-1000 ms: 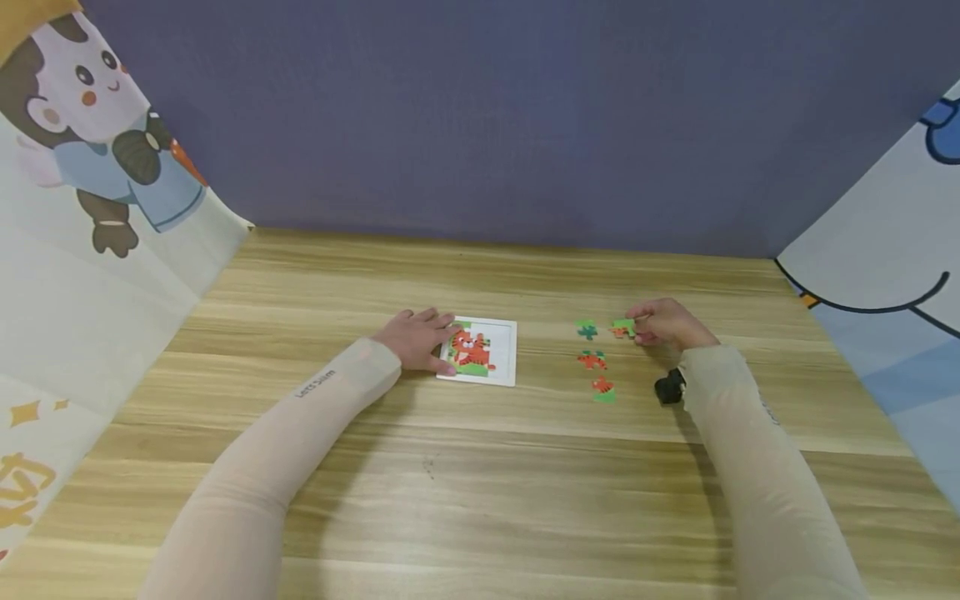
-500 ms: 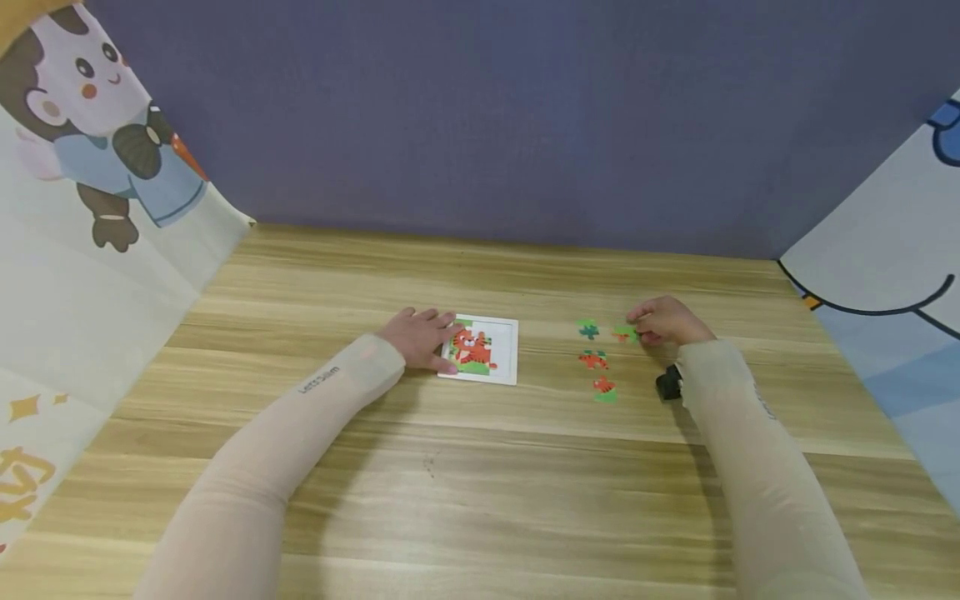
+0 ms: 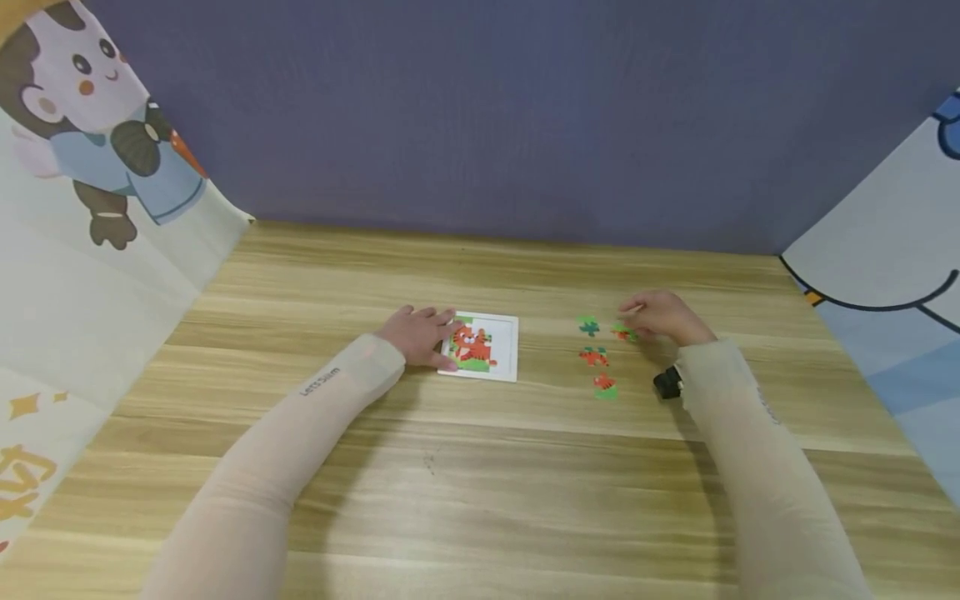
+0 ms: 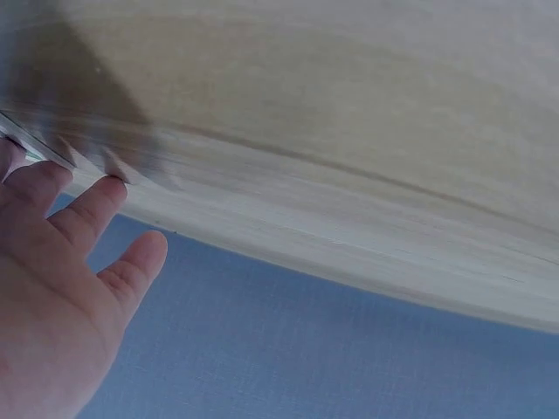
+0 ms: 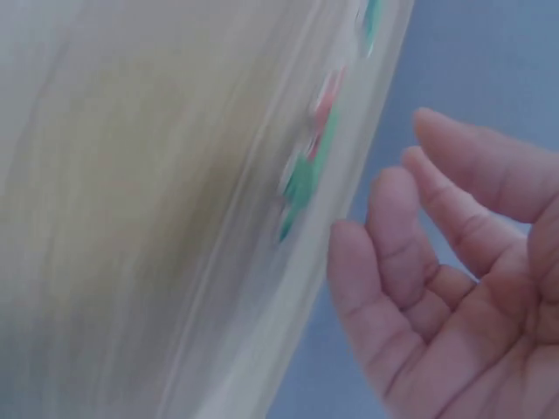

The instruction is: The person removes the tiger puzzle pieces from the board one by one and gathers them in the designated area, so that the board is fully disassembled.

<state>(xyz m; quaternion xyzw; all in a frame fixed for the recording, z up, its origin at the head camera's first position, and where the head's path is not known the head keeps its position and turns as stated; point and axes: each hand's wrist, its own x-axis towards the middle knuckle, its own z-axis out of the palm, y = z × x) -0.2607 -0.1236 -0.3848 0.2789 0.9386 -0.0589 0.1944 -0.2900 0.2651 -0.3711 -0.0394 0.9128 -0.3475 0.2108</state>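
Note:
In the head view my left hand (image 3: pixel 416 336) rests with spread fingers on the left edge of a white puzzle tray (image 3: pixel 506 350). Its left part holds a joined tiger picture (image 3: pixel 472 348); the right part shows bare white. My right hand (image 3: pixel 666 318) is just above and beside a green and orange puzzle piece (image 3: pixel 624 332), its fingers apart and holding nothing. The right wrist view has that hand (image 5: pixel 463 262) loosely curved, with a puzzle piece (image 5: pixel 306 170) lying on the table. In the left wrist view, fingertips of the left hand (image 4: pixel 61 262) meet the tray edge.
Left of the right hand lie a green piece (image 3: pixel 589 326), an orange piece (image 3: pixel 593 357) and an orange and green piece (image 3: pixel 604 387). The wooden table (image 3: pixel 480 483) ends at a dark blue panel (image 3: pixel 480 117); cartoon-printed panels flank it. A black device (image 3: pixel 667 383) sits under the right wrist.
My right fingers have let go of the green and orange piece, which now lies on the table, turned slightly. The hand has lifted a little away; the left hand stays put.

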